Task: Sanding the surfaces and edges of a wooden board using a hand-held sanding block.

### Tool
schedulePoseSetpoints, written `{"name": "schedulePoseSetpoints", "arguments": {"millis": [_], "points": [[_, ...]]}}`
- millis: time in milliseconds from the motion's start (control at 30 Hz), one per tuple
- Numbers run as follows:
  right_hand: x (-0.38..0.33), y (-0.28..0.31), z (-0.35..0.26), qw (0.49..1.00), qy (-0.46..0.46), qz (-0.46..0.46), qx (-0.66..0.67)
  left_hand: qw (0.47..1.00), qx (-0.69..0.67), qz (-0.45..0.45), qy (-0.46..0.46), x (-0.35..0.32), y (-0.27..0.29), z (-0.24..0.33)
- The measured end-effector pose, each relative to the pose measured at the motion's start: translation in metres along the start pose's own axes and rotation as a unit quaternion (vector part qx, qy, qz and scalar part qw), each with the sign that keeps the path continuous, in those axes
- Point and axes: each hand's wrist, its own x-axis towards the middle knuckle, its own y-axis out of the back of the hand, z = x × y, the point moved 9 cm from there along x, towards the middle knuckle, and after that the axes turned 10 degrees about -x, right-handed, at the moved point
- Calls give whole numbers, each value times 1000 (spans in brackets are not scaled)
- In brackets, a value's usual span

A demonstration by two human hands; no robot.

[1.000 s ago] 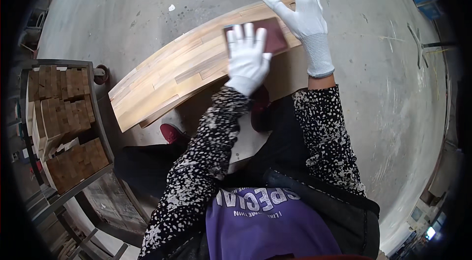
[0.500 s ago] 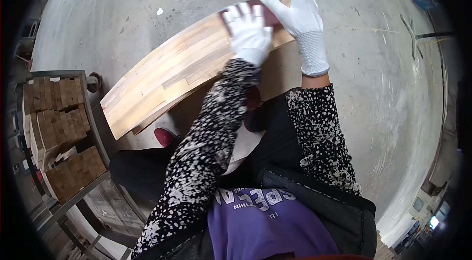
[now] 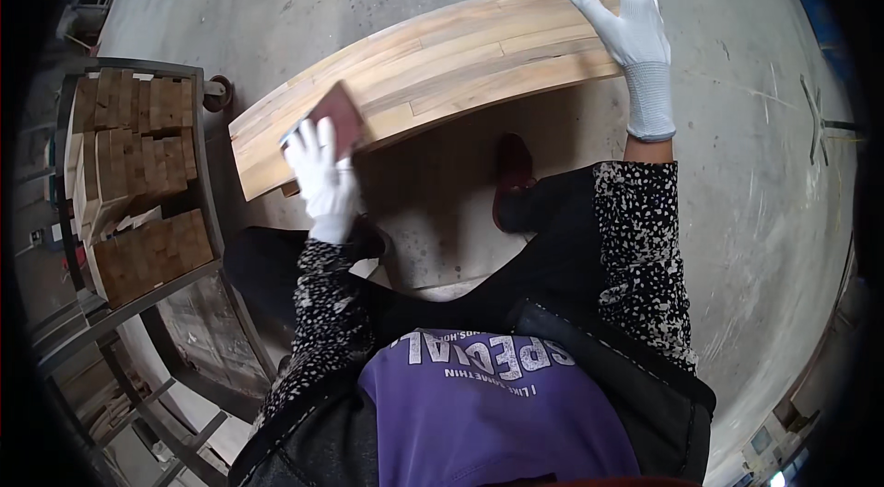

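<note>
Over concrete floor [image 3: 737, 211], we are pressing our left hand [image 3: 318, 169] flat on a sanding block [image 3: 333, 119] at the plank's [image 3: 442, 63] left end; our right hand [image 3: 626, 22], fingers spread, is steadying the far right end.

The white-gloved left hand [image 3: 318, 169] covers part of the reddish-brown sanding block [image 3: 333, 114]; the long pale wooden plank's [image 3: 442, 59] underside and support stay hidden.

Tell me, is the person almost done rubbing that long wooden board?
Hard to call it done: the long pale wooden board looks much the same all along. In hand: the white-gloved left hand presses a reddish-brown sanding block near its left end, while the white-gloved right hand steadies the right end. How much is left is unclear.
</note>
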Motion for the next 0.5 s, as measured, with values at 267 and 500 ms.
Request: {"name": "schedulePoseSetpoints", "arguments": {"millis": [267,500], "points": [[-18,-47,79,982,-165,-90,25,973,142,114,142,-30,32,-145],[-43,-116,120,950,-175,-242,86,838,-313,105,434,-42,1,-278]]}}
